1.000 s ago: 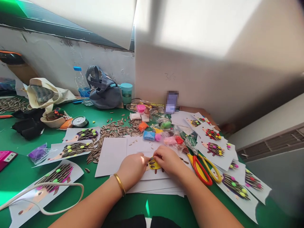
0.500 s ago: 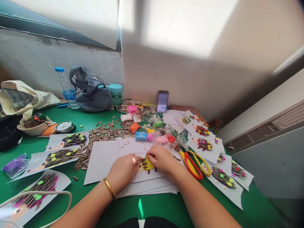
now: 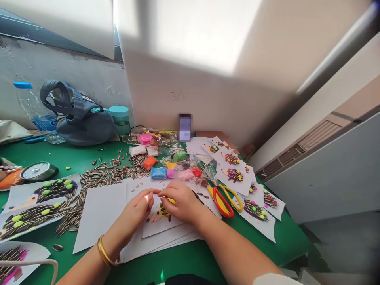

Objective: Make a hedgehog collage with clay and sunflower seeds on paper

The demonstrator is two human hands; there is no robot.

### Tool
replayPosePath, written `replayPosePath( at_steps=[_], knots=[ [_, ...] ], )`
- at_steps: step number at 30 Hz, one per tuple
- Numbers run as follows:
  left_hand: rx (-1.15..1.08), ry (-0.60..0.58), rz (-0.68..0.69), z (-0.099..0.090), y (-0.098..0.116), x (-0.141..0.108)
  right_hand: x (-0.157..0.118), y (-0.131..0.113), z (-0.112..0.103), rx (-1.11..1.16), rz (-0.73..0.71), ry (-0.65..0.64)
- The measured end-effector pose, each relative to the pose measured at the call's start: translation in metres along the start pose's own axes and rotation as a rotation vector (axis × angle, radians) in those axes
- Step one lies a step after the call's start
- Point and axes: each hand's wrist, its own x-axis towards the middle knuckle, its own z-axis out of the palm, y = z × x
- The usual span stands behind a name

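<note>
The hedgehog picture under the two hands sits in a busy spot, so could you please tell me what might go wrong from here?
The right hand hangs partly over the yellow body, so its fingers might nudge the dark seeds there. The hedgehog picture lies on loose, unevenly stacked papers, which could slide if leaned on. The red scissor handle is close beside the right forearm, which might knock it.
</note>
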Motion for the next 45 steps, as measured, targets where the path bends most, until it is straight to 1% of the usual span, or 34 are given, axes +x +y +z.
replayPosePath(
  at_steps=[3, 4, 9, 13, 19, 25, 29, 32, 35, 37, 41, 45],
  knots=[
    [-0.203, -0.146, -0.103, 0.0008, 0.0021, -0.0034, 0.0004, -0.0063, 0.0002, 0.002, -0.007, 0.007],
    [-0.236, -0.167, -0.115, 0.0012, 0.0032, -0.004, 0.0005, -0.0078, 0.0003, 0.004, -0.007, 0.003],
    [-0.38, -0.191, -0.192, 0.0039, 0.0086, -0.0035, 0.0008, -0.0099, 0.0004, 0.033, -0.011, -0.03],
    [-0.448, -0.229, -0.198, 0.0028, 0.0072, -0.0018, 0.0003, -0.0076, 0.002, 0.061, -0.028, -0.031],
    [-0.439, -0.236, -0.191, 0.0005, 0.0021, -0.0002, 0.0013, -0.0044, 0.0044, 0.09, -0.053, -0.033],
    [-0.415, -0.251, -0.16, 0.0016, 0.0035, -0.001, 0.0014, -0.0057, -0.0002, 0.081, -0.053, 0.021],
    [-0.308, -0.196, -0.139, 0.0009, 0.0047, -0.0016, 0.0002, -0.0062, -0.0031, 0.036, -0.012, 0.034],
    [-0.198, -0.161, -0.116, 0.0016, 0.0061, -0.0025, 0.0003, -0.0066, -0.0036, 0.024, -0.009, 0.033],
    [-0.12, -0.145, -0.098, 0.0029, 0.0066, -0.0032, 0.0012, -0.0076, -0.0031, 0.05, 0.001, 0.058],
    [-0.11, -0.139, -0.078, 0.003, 0.0054, -0.0032, 0.0015, -0.0081, -0.0024, 0.076, -0.006, 0.069],
    [-0.162, -0.157, -0.079, 0.002, 0.0024, -0.0037, 0.0011, -0.0078, -0.0012, 0.091, -0.033, 0.069],
    [-0.182, -0.241, -0.096, 0.002, 0.0023, -0.0058, 0.001, -0.0078, -0.0023, 0.076, -0.02, 0.108]
  ],
)
